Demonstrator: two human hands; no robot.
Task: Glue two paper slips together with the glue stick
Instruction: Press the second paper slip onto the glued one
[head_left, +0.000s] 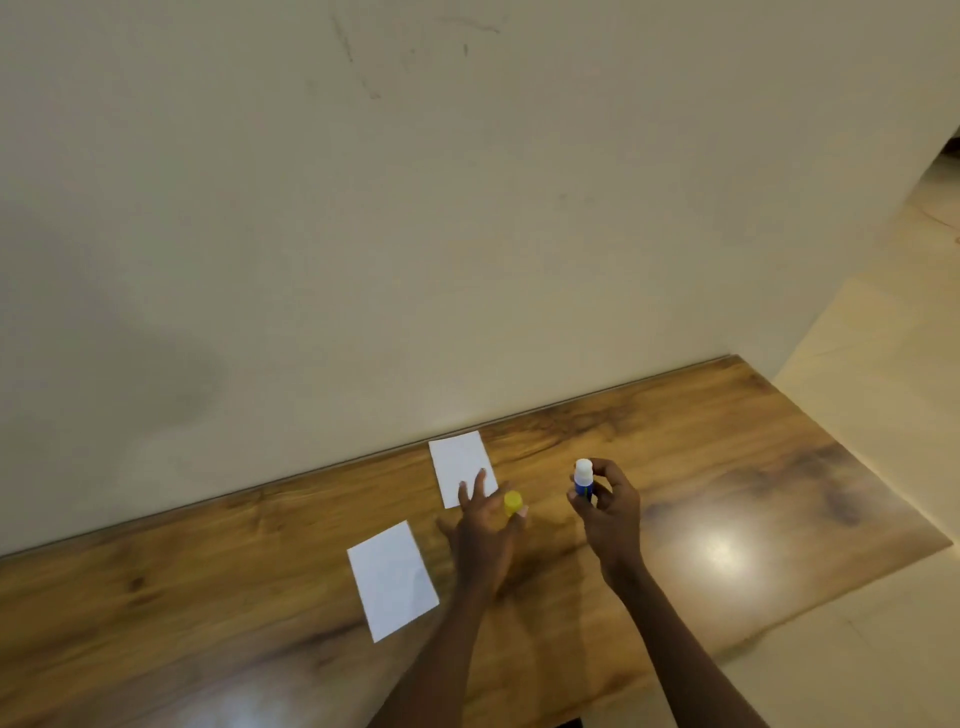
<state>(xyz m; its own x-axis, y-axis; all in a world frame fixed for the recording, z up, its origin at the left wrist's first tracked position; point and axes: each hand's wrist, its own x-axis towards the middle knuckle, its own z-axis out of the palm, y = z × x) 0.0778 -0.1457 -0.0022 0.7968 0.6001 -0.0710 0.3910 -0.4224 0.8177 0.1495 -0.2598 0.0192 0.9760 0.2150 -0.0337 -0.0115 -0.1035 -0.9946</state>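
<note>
Head view. Right grip pinches uncapped blue plastic glue stick. Left of it: round yellow cap at left grip, hold unclear; far white paper slip; near white paper slip. Uncapping done; next, rub glue onto one.
</note>
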